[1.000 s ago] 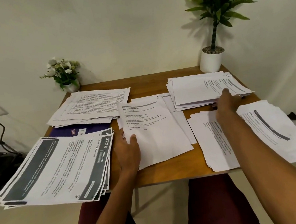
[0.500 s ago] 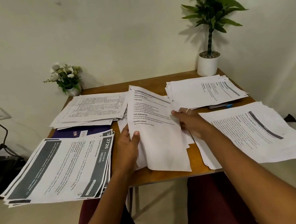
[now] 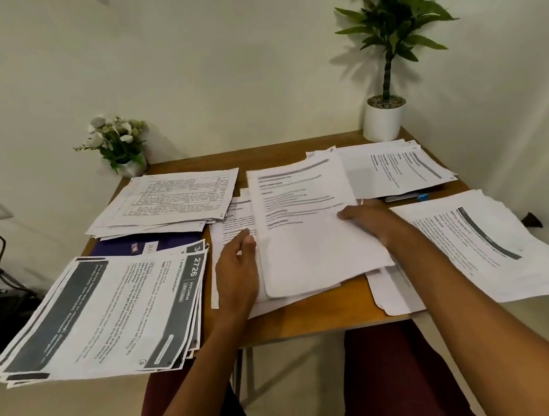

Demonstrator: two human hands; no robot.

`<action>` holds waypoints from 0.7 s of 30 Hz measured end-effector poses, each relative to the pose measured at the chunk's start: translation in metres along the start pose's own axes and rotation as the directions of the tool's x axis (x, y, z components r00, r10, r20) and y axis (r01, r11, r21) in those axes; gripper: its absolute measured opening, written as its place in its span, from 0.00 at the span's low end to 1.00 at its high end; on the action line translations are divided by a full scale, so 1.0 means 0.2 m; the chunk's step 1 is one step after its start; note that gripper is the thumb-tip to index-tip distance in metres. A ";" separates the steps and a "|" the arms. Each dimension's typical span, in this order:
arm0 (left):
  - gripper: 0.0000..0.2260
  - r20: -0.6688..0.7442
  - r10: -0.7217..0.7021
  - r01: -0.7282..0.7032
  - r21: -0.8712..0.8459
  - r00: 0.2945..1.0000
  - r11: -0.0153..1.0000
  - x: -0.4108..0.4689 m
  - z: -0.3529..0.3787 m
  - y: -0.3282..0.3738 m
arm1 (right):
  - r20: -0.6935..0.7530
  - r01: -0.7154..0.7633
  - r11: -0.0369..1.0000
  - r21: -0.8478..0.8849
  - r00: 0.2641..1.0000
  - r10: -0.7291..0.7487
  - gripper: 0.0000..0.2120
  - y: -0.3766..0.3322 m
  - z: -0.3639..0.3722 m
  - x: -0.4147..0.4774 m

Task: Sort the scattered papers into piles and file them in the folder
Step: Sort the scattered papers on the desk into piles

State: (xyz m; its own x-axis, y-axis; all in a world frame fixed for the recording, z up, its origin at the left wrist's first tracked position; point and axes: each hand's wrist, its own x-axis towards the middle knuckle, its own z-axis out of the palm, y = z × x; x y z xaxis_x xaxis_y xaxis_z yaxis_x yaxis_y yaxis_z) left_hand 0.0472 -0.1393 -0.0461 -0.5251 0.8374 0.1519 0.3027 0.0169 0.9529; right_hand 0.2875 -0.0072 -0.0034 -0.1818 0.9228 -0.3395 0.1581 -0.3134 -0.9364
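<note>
Paper covers most of the table (image 3: 315, 317). Bare wood shows in a strip along the far edge, between the small flower pot (image 3: 121, 149) and the tall plant's white pot (image 3: 383, 123), and in a wider patch at the near edge below the centre pile (image 3: 307, 238). The left hand (image 3: 239, 276) fills the gap between that pile and the near left pile (image 3: 101, 310). The right hand (image 3: 365, 218) lies across the gap to the near right pile (image 3: 480, 247), which overhangs the table's edge.
</note>
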 end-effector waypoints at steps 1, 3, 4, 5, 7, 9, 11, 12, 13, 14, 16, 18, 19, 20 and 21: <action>0.17 -0.028 0.086 -0.083 0.099 0.996 0.992 0.00 0.00 -0.02 | -0.096 -0.003 1.000 0.024 0.995 0.005 0.09 0.00 -0.02 0.01; 0.16 -0.009 0.232 -0.212 0.372 0.973 0.904 -0.01 0.02 -0.09 | -0.249 -0.006 0.987 0.162 0.967 0.047 0.09 0.01 -0.07 0.06; 0.15 0.015 0.249 -0.222 0.508 0.968 0.833 -0.01 0.03 -0.12 | -0.295 0.002 0.968 0.250 0.953 0.074 0.11 0.02 -0.08 0.08; 0.16 0.034 0.241 -0.211 0.611 0.970 0.763 -0.02 0.04 -0.13 | -0.334 0.015 0.949 0.316 0.937 0.096 0.13 0.03 -0.09 0.10; 0.20 0.045 0.190 -0.166 0.704 0.981 0.691 -0.02 0.06 -0.14 | -0.404 0.059 0.920 0.388 0.908 0.112 0.15 0.04 -0.10 0.13; 0.24 0.033 0.127 -0.112 0.715 0.991 0.690 -0.01 0.07 -0.14 | -0.428 0.087 0.888 0.451 0.895 0.129 0.16 0.03 -0.10 0.14; 0.30 0.011 0.053 -0.045 0.721 0.999 0.691 0.00 0.08 -0.13 | -0.420 0.109 0.866 0.489 0.899 0.124 0.18 0.02 -0.10 0.14; 0.33 -0.004 0.028 -0.017 0.727 1.000 0.686 0.00 0.08 -0.14 | -0.417 0.125 0.857 0.501 0.902 0.112 0.18 0.02 -0.10 0.15; 0.36 -0.013 0.010 0.003 0.728 1.000 0.685 0.01 0.08 -0.14 | -0.418 0.144 0.846 0.513 0.903 0.100 0.19 0.01 -0.10 0.16; 0.38 -0.019 -0.003 0.016 0.727 1.000 0.687 0.01 0.08 -0.14 | -0.421 0.165 0.832 0.529 0.903 0.088 0.19 0.01 -0.10 0.16; 0.42 -0.036 -0.015 0.037 0.727 0.999 0.685 0.03 0.08 -0.13 | -0.425 0.206 0.802 0.561 0.903 0.065 0.20 -0.01 -0.09 0.17; 0.45 -0.056 -0.022 0.056 0.741 0.998 0.669 0.04 0.07 -0.11 | -0.446 0.239 0.783 0.575 0.893 0.054 0.22 -0.02 -0.08 0.18; 0.46 -0.055 -0.037 0.065 0.746 0.998 0.662 0.05 0.07 -0.10 | -0.463 0.258 0.775 0.577 0.885 0.049 0.23 -0.03 -0.08 0.19; 0.47 -0.048 -0.058 0.074 0.749 0.997 0.659 0.05 0.06 -0.09 | -0.471 0.274 0.765 0.583 0.881 0.043 0.23 -0.04 -0.08 0.19; 0.48 -0.041 -0.077 0.082 0.746 0.996 0.661 0.06 0.06 -0.07 | -0.468 0.282 0.756 0.591 0.883 0.037 0.24 -0.05 -0.07 0.19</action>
State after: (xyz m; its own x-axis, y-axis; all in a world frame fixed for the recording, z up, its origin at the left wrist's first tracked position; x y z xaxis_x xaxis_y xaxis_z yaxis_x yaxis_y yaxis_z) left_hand 0.0456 -0.1226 -0.0609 -0.5791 0.8105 0.0885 0.7505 0.4876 0.4461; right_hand 0.2935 0.0345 -0.0065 0.2998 0.9080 -0.2927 -0.5056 -0.1089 -0.8558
